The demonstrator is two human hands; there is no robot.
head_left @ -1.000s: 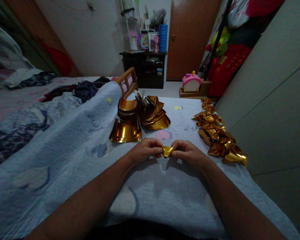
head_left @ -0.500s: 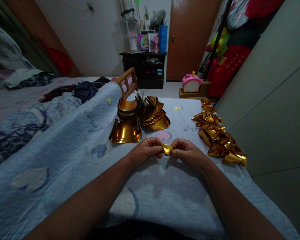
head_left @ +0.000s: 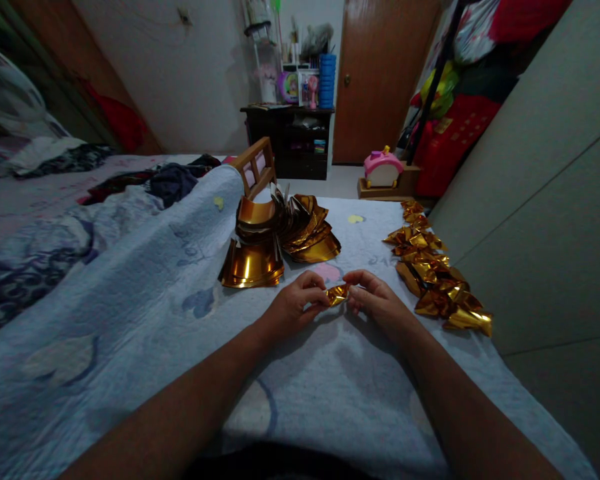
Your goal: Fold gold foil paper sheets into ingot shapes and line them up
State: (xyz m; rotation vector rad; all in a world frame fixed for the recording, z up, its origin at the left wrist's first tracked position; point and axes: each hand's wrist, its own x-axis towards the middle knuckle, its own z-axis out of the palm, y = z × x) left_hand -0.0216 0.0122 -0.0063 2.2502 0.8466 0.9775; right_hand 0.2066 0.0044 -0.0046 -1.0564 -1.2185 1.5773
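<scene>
A small folded piece of gold foil paper [head_left: 337, 295] is held between my two hands, just above the blue bedspread [head_left: 325, 380]. My left hand [head_left: 300, 300] pinches its left end between thumb and fingers. At the other end, my right hand [head_left: 373, 298] grips with thumb and fingertips, its index finger reaching over the top. Beyond my left hand lie fanned stacks of flat gold foil sheets [head_left: 255, 261]. To the right, a row of folded gold foil pieces [head_left: 443, 287] runs along the bed's edge.
Behind the foil stacks stands a wooden rail [head_left: 254, 167]. A pink toy case [head_left: 383, 168] sits past the bed's far end, before a brown door [head_left: 380, 80]. A pale cabinet [head_left: 545, 200] borders the right side. Crumpled clothes [head_left: 170, 181] lie at the left.
The foil piece has turned and tilted a little between my fingers. My right fingers have shifted over its right end, and my left fingers have spread slightly around the left end.
</scene>
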